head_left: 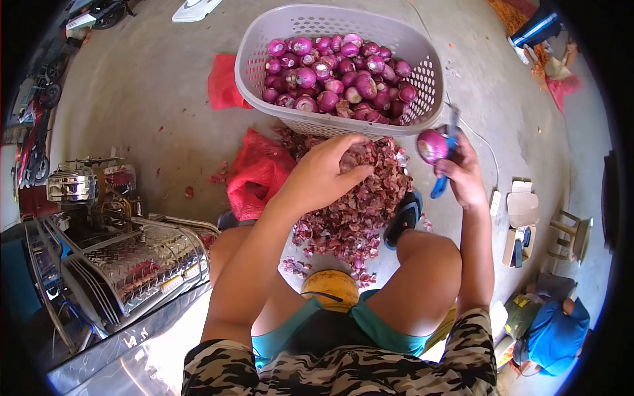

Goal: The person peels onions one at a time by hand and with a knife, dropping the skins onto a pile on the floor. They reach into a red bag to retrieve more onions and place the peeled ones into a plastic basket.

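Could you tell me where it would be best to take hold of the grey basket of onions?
Probably by the near rim of the basket, coming from above on the person's side: it is a wide, perforated tub heaped with peeled onions, and that long edge shows bare, beyond the left hand.

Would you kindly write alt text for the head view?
Seen from above, a seated person's right hand holds a peeled red onion and a blue-handled knife; the left hand reaches over a pile of skins. A basket of onions stands beyond.
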### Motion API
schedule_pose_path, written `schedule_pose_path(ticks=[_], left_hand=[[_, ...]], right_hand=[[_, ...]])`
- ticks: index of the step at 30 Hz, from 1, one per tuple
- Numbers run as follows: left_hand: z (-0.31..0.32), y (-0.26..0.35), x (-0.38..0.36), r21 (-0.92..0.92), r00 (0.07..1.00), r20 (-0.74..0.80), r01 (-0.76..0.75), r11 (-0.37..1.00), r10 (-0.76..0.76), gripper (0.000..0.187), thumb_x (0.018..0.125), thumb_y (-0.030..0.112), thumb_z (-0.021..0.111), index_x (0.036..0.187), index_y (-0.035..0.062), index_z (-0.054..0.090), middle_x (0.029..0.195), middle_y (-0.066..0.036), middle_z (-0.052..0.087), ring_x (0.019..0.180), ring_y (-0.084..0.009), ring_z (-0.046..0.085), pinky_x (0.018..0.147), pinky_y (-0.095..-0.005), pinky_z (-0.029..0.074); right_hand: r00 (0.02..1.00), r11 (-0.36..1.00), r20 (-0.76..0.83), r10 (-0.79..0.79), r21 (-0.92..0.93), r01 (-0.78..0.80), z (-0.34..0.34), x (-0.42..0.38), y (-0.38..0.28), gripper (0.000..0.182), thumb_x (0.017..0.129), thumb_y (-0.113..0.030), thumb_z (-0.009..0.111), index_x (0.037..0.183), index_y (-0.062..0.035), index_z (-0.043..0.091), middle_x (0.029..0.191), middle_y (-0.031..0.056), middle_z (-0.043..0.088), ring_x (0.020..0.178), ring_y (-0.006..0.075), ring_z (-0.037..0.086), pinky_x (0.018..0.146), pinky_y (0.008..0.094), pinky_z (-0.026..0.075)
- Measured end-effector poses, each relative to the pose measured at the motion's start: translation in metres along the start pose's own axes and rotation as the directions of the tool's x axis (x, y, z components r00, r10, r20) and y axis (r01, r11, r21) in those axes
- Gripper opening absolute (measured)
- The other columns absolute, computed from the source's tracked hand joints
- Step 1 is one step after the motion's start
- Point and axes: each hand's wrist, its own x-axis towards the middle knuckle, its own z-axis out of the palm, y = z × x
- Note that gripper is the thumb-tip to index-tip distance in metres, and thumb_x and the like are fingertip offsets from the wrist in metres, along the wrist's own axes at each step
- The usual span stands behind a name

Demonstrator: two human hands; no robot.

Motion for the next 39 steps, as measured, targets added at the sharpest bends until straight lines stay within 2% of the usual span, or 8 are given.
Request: schedule_pose_path(ticks=[6,9,14,21,25,31,35,39], left_hand=[[0.011,0.010,0.009,-0.573,1.000,-0.009,-0.016,0.820,0.012,0.048,0.084,0.009,0.066,0.127,0.0012,0.045,0.116,-0.010,0.056,0.096,-0.0136,0.059,0.081,-0.0277,0.050],[0.012,0.009,0.015,-0.618,0.992,-0.122,-0.055,0.784,-0.027,0.049,0.082,0.005,0.067,0.127,0.0012,0.046,0.116,-0.010,0.056,0.097,-0.0129,0.058,0.081,-0.0275,0.050],[0.012,0.014,0.022,-0.725,0.959,-0.241,-0.074,0.685,-0.151,0.035,0.088,0.015,0.062,0.119,0.0044,0.051,0.106,-0.005,0.059,0.093,-0.0126,0.059,0.076,-0.0272,0.050],[0.008,-0.003,0.039,-0.887,0.851,-0.308,-0.095,0.452,-0.426,0.029,0.088,0.022,0.064,0.107,0.0039,0.052,0.101,-0.007,0.059,0.087,-0.0153,0.059,0.078,-0.0311,0.051],[-0.005,0.012,0.034,-0.874,0.900,-0.283,-0.100,0.476,-0.330,0.022,0.090,0.023,0.060,0.106,0.0093,0.054,0.098,-0.003,0.061,0.087,-0.0155,0.062,0.075,-0.0289,0.049],[-0.084,0.011,-0.006,-0.285,0.945,-0.288,0.072,0.956,-0.157,0.020,0.091,0.020,0.057,0.108,0.0076,0.058,0.096,-0.002,0.063,0.088,-0.0116,0.061,0.075,-0.0264,0.046],[-0.114,-0.007,-0.034,-0.176,0.928,0.107,0.370,0.912,-0.356,0.028,0.090,0.027,0.058,0.104,0.0036,0.059,0.091,-0.006,0.063,0.084,-0.0149,0.058,0.077,-0.0296,0.047],[-0.093,-0.047,-0.025,0.566,0.691,0.508,0.181,0.804,-0.513,0.045,0.089,0.038,0.054,0.115,0.0014,0.056,0.111,-0.015,0.062,0.104,-0.0265,0.057,0.092,-0.0353,0.042]], right_hand=[[0.978,0.999,0.203,-0.043,-0.008,0.046,0.062,0.016,-0.019,0.051,0.074,0.003,0.071,0.120,-0.0027,0.050,0.101,0.0029,0.060,0.089,0.0092,0.057,0.080,0.0240,0.047],[0.974,0.992,0.227,-0.018,-0.118,0.045,0.063,0.022,-0.026,0.048,0.074,0.001,0.072,0.117,-0.0026,0.050,0.099,0.0017,0.060,0.088,0.0083,0.057,0.080,0.0247,0.047],[0.980,0.989,0.196,-0.025,-0.138,0.053,0.077,0.032,-0.035,0.039,0.083,-0.015,0.070,0.116,-0.0032,0.052,0.075,-0.0016,0.059,0.057,0.0039,0.049,0.050,0.0192,0.039],[0.979,0.982,0.079,0.187,0.021,-0.189,0.093,0.047,-0.034,0.038,0.084,-0.019,0.068,0.113,-0.0001,0.052,0.079,0.0026,0.060,0.049,0.0057,0.047,0.043,0.0199,0.038],[0.994,0.988,-0.004,0.109,0.112,-0.107,0.087,0.054,-0.014,0.030,0.087,-0.021,0.064,0.108,-0.0024,0.053,0.080,0.0035,0.061,0.049,0.0063,0.049,0.044,0.0207,0.039],[0.955,0.957,0.094,0.283,-0.090,-0.275,0.053,0.037,-0.007,0.021,0.087,-0.013,0.057,0.105,-0.0022,0.053,0.086,0.0053,0.061,0.068,0.0094,0.055,0.061,0.0229,0.046],[0.977,0.966,0.124,0.175,-0.214,-0.146,0.034,0.024,-0.015,0.021,0.089,-0.006,0.049,0.109,0.0004,0.052,0.091,0.0063,0.060,0.073,0.0106,0.055,0.069,0.0251,0.048],[0.888,0.905,0.221,0.403,-0.240,-0.351,0.029,-0.011,-0.030,0.030,0.091,-0.006,0.045,0.120,-0.0018,0.047,0.086,0.0075,0.062,0.070,0.0118,0.057,0.066,0.0258,0.047]])
